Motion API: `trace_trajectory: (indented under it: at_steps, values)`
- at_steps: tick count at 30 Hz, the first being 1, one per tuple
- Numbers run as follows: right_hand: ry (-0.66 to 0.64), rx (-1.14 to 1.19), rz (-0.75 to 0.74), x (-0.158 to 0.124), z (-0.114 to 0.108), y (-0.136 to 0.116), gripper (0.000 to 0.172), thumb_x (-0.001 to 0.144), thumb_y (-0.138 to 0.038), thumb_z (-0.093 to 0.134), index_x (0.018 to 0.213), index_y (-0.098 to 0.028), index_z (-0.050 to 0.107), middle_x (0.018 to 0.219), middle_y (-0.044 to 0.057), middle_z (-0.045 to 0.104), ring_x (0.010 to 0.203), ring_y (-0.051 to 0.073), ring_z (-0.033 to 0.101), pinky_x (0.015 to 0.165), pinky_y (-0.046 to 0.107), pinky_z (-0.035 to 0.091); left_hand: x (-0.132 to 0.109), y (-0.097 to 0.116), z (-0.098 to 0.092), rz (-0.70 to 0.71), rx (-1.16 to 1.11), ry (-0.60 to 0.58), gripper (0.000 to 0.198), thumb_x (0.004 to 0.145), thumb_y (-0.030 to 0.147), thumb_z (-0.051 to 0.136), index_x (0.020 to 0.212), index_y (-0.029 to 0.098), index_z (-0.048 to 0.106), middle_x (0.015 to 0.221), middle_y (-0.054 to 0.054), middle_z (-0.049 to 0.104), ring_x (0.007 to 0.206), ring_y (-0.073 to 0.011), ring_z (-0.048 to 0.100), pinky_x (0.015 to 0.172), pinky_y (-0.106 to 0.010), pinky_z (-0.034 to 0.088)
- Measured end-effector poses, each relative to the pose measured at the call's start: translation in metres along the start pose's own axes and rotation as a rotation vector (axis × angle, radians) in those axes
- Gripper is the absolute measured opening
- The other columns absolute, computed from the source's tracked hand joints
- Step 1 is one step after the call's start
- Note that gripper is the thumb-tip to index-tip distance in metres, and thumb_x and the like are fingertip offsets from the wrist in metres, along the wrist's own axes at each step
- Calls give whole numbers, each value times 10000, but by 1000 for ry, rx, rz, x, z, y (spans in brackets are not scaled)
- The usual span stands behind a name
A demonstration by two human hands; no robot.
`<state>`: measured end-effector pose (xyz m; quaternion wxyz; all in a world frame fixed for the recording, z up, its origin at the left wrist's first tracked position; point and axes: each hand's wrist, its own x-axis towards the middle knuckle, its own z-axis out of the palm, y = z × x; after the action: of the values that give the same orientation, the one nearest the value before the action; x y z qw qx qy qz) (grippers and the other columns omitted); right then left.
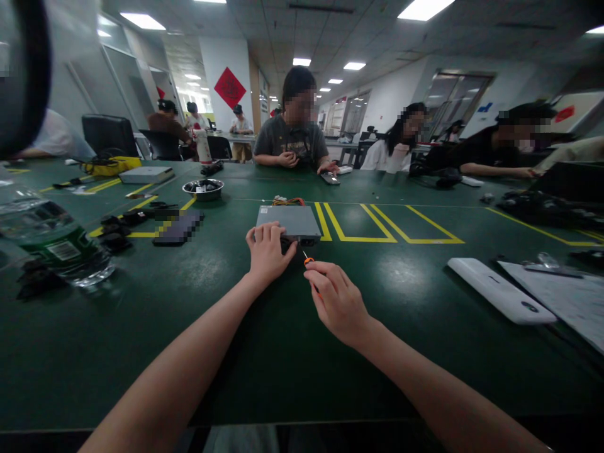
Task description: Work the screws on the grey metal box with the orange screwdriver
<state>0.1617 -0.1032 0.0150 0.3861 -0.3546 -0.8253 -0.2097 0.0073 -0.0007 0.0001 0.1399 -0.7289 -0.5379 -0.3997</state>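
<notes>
A flat grey metal power supply unit (295,221) lies on the green table in front of me, a white label on its top and coloured wires (287,201) at its far side. My left hand (268,250) grips its near left corner, fingers over the top and thumb along the near side. In my right hand (337,299) is a screwdriver (308,260) with an orange handle, held between closed fingers. Its thin shaft points at the near face of the unit, just below a dark socket (309,241). Whether the tip touches the unit I cannot tell.
A water bottle (56,242), a dark phone (179,228) and a metal bowl (202,189) of small parts are on the left. To the right lie a white oblong device (500,290) and a clipboard (561,296). Across the table sits a person (292,135).
</notes>
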Motion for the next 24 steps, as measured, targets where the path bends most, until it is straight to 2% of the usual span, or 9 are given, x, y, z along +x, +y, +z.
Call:
trace_trajectory:
  at_steps: [9,18,24]
  values:
    - [-40,68,-51,0,-2,5,222,810,-41,414,980,-154,500,996,95,546,989,172,519,829,320,495,0,0,-1,-4,-5,-3,310,753,398,550,985,205,476,1157,-84,523,1095,-272,410,954,-454,241]
    - [96,94,-16,-6,-19,16,236,742,-28,498,920,-183,511,894,44,567,896,151,549,764,304,504,0,-1,0,7,13,13,311,763,411,540,984,201,478,1146,-87,524,1083,-270,417,949,-447,249]
    - [110,58,38,-4,-22,25,222,732,-22,502,891,-176,520,861,44,579,858,147,557,739,295,504,-1,-2,0,16,17,10,306,762,406,542,982,202,482,1144,-92,525,1080,-274,419,942,-452,253]
